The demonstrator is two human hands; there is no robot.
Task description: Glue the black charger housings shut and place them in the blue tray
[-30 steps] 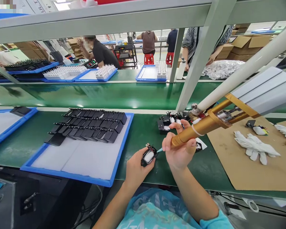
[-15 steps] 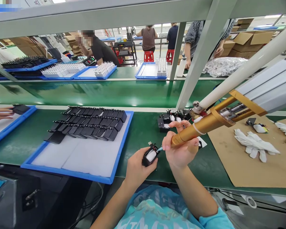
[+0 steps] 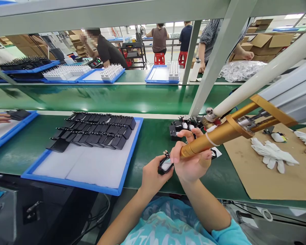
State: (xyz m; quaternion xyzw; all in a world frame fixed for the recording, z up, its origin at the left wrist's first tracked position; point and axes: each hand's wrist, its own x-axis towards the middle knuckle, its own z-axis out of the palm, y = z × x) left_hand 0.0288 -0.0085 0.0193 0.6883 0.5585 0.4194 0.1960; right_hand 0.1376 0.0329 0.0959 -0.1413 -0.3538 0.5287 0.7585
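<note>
Two-hand hold beside the blue-rimmed white foam tray [image 3: 91,166].
Just right of the tray, the left hand [image 3: 151,175] is closed around a small black plastic housing with a white insert [image 3: 165,164]; farther right, the right hand [image 3: 192,164] grips a gold metal dispenser barrel [image 3: 214,136], tip aimed at the housing.

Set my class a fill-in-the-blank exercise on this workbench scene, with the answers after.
The right hand grips a ____ tool.
The left hand holds a small part in a ____ casing.
The white gloves lie on ____ cardboard.
Answers: gold; black; brown.
</note>
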